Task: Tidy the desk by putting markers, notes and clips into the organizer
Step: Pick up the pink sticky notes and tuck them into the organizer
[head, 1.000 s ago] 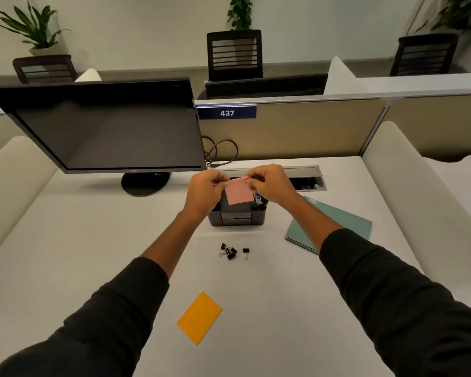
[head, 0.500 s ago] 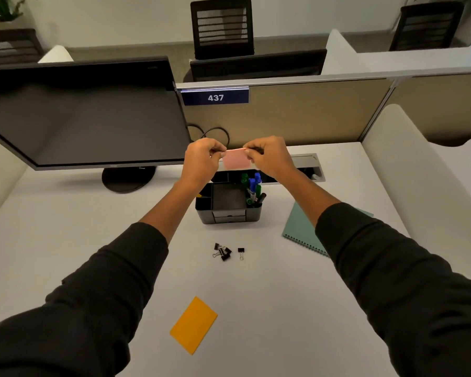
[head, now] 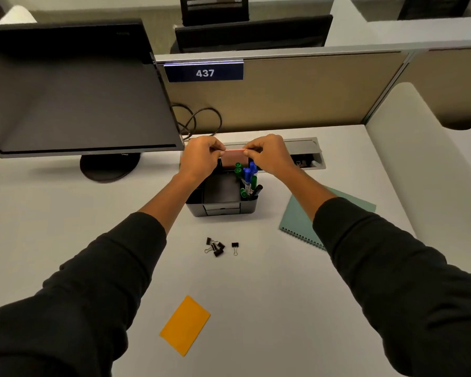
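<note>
A black desk organizer [head: 222, 209] stands mid-desk with green and blue markers [head: 246, 178] upright in its right compartment. Both hands pinch a pink sticky note pad [head: 233, 159] by its top corners, my left hand [head: 200, 157] on the left corner, my right hand [head: 269, 156] on the right. The pad hangs upright over the organizer's back section, its lower part down behind the markers. Several black binder clips [head: 215, 246] lie in front of the organizer. An orange sticky note pad [head: 185, 325] lies near the desk's front.
A dark monitor [head: 74, 88] on a round stand fills the left back. A teal spiral notebook [head: 299, 216] lies right of the organizer, partly under my right forearm. A cable tray [head: 305, 151] and looped cables [head: 199, 118] run along the partition.
Both hands carried the pink pad farther back over the organizer and lowered it into the back section. It now shows nearly edge-on. The camera tilted down.
</note>
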A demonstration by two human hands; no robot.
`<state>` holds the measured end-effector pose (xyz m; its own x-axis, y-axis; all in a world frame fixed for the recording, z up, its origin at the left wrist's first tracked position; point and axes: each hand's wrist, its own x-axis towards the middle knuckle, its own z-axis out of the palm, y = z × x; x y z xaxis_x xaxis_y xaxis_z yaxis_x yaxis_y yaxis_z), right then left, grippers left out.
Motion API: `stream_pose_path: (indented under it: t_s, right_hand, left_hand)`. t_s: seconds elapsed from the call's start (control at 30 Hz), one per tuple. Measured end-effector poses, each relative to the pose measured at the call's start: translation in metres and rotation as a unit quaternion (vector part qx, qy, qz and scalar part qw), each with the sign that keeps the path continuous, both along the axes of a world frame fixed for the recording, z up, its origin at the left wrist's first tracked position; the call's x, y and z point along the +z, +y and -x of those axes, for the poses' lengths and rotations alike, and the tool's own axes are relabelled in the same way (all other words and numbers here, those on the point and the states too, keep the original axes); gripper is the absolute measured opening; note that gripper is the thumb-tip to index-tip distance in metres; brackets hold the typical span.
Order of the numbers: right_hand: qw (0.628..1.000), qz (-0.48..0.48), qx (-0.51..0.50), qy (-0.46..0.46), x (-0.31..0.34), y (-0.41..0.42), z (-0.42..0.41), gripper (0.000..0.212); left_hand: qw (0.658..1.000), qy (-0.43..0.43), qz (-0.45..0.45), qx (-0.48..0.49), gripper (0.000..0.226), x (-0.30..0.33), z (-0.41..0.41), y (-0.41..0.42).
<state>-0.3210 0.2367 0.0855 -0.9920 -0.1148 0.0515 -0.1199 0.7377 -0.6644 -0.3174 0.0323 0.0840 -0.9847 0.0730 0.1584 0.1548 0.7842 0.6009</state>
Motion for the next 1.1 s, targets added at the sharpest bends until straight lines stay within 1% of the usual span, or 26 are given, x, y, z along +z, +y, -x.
stream_pose_path:
  t_s: [0.2, 0.33, 0.5, 0.63, 0.7, 0.87, 0.97, 1.03, 1.1]
  right_hand:
    - [0.999, -0.033, 0.018, -0.022, -0.014, 0.003, 0.009, 0.021]
    - [0.998, -0.039, 0.012, -0.041, -0.024, 0.006, 0.011, 0.019]
    - [1.000, -0.011, -0.009, -0.022, -0.028, 0.011, 0.008, 0.022]
    - [0.999, 0.021, -0.040, 0.017, -0.022, 0.015, 0.001, 0.023]
    - [0.997, 0.031, -0.055, 0.040, -0.017, 0.016, -0.005, 0.022]
    - [0.986, 0.070, -0.082, 0.125, -0.005, 0.011, -0.028, 0.020]
    - [0.979, 0.067, -0.056, 0.184, 0.003, -0.001, -0.050, 0.017]
    - [0.973, 0.065, -0.019, 0.220, 0.006, -0.015, -0.070, 0.015]
    - [0.970, 0.071, 0.028, 0.232, 0.007, -0.031, -0.096, 0.014]
  left_hand:
    - [0.999, -0.043, 0.015, 0.003, 0.010, -0.012, 0.008, 0.005]
    - [0.999, -0.046, 0.016, -0.001, 0.012, -0.019, 0.013, 0.005]
    - [0.999, -0.029, -0.013, 0.010, 0.011, -0.020, 0.009, 0.003]
    - [0.999, 0.014, -0.028, 0.013, 0.011, -0.016, -0.006, -0.008]
    - [0.999, 0.022, -0.039, 0.007, 0.012, -0.011, -0.020, -0.012]
    - [0.997, 0.052, -0.060, -0.007, 0.010, -0.004, -0.068, -0.030]
    - [0.995, 0.066, -0.070, 0.006, 0.010, -0.005, -0.103, -0.043]
    - [0.995, 0.069, -0.071, 0.015, 0.011, -0.005, -0.130, -0.049]
    - [0.994, 0.074, -0.077, 0.021, 0.010, -0.008, -0.156, -0.055]
